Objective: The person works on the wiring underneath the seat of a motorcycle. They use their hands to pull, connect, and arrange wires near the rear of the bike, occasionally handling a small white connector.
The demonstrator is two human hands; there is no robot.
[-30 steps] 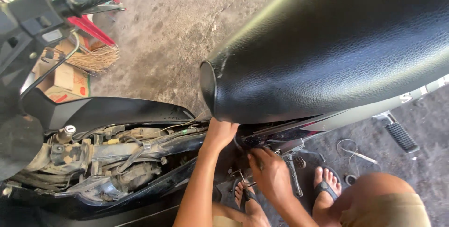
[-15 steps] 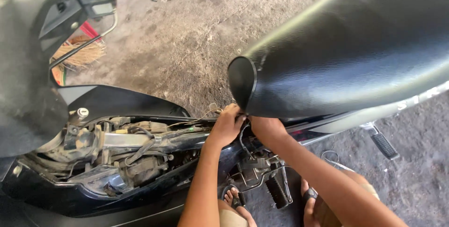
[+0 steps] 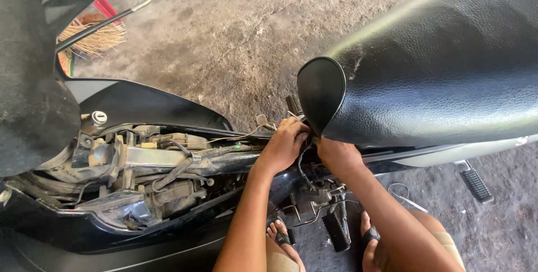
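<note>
Under the nose of the black seat (image 3: 443,75), both our hands meet at the frame of the motorbike. Our left hand (image 3: 286,146) is curled, knuckles up, with the fingers bent down onto thin wires (image 3: 246,135) and a small part that we cannot see well; it seems to pinch them, but the grip itself is hidden. Our right hand (image 3: 338,157) is tucked below the seat edge, its fingers are out of sight, so we cannot tell if it is closed or what it holds.

We judge the wires to be light, soft and easy to bend, and also easy to pull off, so they are better held near their ends or at a connector, not in the middle. The seat looks heavy and padded, with a smooth leather-like skin; its stiff front rim is the place to hold.

No real container is here. The open body (image 3: 140,171) of the bike, left of our hands, acts like a tray: it holds a metal tube, cables and dusty engine parts. A footpeg (image 3: 335,228) sits below our hands, and a broom (image 3: 92,39) lies well apart on the concrete floor (image 3: 235,31).
</note>
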